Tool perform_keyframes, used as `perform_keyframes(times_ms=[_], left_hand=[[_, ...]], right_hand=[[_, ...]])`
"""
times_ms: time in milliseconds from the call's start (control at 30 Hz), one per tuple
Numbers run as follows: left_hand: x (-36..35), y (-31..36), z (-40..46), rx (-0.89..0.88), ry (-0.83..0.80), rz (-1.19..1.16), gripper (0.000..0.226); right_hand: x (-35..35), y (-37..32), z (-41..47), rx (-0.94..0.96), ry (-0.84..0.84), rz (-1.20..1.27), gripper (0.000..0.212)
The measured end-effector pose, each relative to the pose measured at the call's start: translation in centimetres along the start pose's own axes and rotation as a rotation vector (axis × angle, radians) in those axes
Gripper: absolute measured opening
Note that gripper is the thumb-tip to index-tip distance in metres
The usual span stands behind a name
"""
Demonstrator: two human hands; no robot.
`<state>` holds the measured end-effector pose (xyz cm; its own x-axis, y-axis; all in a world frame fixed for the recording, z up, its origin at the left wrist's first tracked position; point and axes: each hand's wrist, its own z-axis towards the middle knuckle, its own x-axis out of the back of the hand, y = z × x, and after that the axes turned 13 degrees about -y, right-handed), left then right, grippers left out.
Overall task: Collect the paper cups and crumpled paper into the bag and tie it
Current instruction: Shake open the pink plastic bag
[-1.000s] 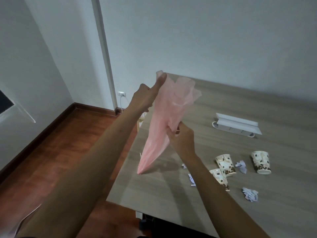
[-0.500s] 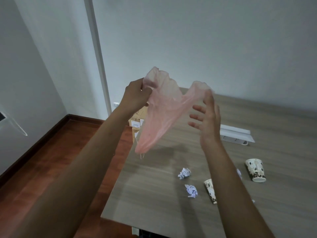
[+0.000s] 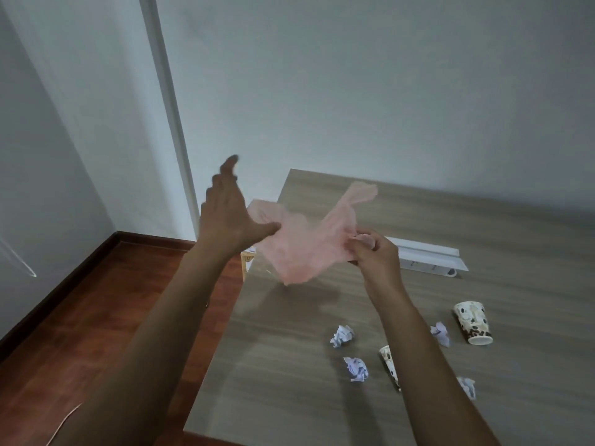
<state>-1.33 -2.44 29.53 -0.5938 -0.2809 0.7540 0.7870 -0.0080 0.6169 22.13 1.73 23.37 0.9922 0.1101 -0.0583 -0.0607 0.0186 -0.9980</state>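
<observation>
**Meanwhile, cups and paper are lying loose as a pink bag is hanging between two hands**

Nearest the camera, both forearms are reaching out over the wooden table, the right one crossing in front of part of the litter. At about five o'clock a crumpled paper ball is peeking out beside that forearm, and a paper cup on its side is lying half hidden behind it. Just left of that cup, two more paper balls are sitting in the open. Toward four o'clock, a fourth crumpled scrap is resting near a second patterned cup, which is lying tilted with its mouth toward the camera.

Farther out, at centre, the thin pink bag is hanging in the air above the table, not touching it, with one handle strip rising toward one o'clock. The right hand is pinching the bag's right edge, fingers curled closed on the plastic. The left hand is spread wide, fingers pointing up toward twelve o'clock, its thumb stretching toward the bag's left side; whether the thumb is actually touching the film cannot be told.

Beyond the right hand, at two o'clock, a white power strip is lying flat. At nine o'clock a red-brown wooden floor is running along the white wall.
</observation>
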Motion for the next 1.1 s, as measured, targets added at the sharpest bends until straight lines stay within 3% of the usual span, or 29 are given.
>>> perform_keyframes(times_ms=[67, 100, 200, 267, 333, 400, 433, 500, 600, 667, 800, 867, 933, 1000, 1033, 1100], left_hand=[[0.1, 0.7, -0.3, -0.241, -0.026, 0.297, 0.111], [-0.2, 1.1, -0.2, -0.266, -0.123, 0.381, 0.102], [-2.4, 1.2, 0.1, -0.102, -0.463, 0.396, 0.066], [-3.8, 0.4, 0.2, -0.036, -0.554, 0.345, 0.035], [-4.5, -1.1, 0.2, 0.033, -0.581, 0.131, 0.027], [-4.7, -2.8, 0.5, 0.190, -0.543, -0.239, 0.028], [-4.8, -3.5, 0.5, 0.298, -0.493, -0.457, 0.024], [-5.0, -4.8, 0.3, 0.519, -0.386, -0.877, 0.019], [-4.7, -5.6, -0.1, 0.624, -0.388, -1.270, 0.023], [-4.7, -6.1, -0.1, 0.622, -0.433, -1.379, 0.028], [-4.6, -6.7, -0.6, 0.661, -0.400, -1.519, 0.033], [-4.2, -7.5, -0.8, 0.574, -0.359, -1.580, 0.038], [-4.2, -9.4, -0.6, 0.527, -0.303, -1.850, 0.080], [-4.0, -10.7, -0.3, 0.482, -0.217, -2.003, 0.083], [-3.7, -10.9, -0.2, 0.474, -0.203, -1.998, 0.076], [-3.3, -9.7, -1.0, 0.466, -0.314, -1.882, 0.070]], right_hand=[[-0.5, 0.0, -0.2, 0.044, -0.055, -0.053, 0.030], [-0.8, 0.0, -0.2, 0.060, -0.065, -0.073, 0.033], [-1.4, -0.2, -0.4, 0.070, -0.069, -0.059, 0.037], [-1.2, 0.2, -0.6, 0.037, -0.054, -0.066, 0.032], [-0.4, 1.2, -0.4, -0.024, 0.016, -0.184, 0.019], [0.8, 1.9, -0.3, -0.130, 0.073, -0.317, 0.006], [1.4, 2.3, -0.3, -0.201, 0.079, -0.304, 0.009], [2.2, 2.7, -0.4, -0.351, 0.042, -0.100, 0.010], [2.6, 2.6, -0.9, -0.527, -0.056, 0.400, 0.008], [2.6, 2.6, -1.2, -0.536, -0.060, 0.667, 0.012], [2.7, 2.9, -1.2, -0.461, -0.045, 0.958, 0.023], [3.0, 3.0, -1.2, -0.403, -0.036, 1.034, 0.010], [3.9, 3.5, -1.0, -0.335, -0.026, 1.094, 0.047], [5.0, 3.9, -0.7, -0.306, -0.044, 1.174, 0.079], [5.4, 3.8, -0.9, -0.327, -0.050, 1.149, 0.078], [5.3, 2.8, -1.7, -0.394, -0.074, 1.039, 0.038]])
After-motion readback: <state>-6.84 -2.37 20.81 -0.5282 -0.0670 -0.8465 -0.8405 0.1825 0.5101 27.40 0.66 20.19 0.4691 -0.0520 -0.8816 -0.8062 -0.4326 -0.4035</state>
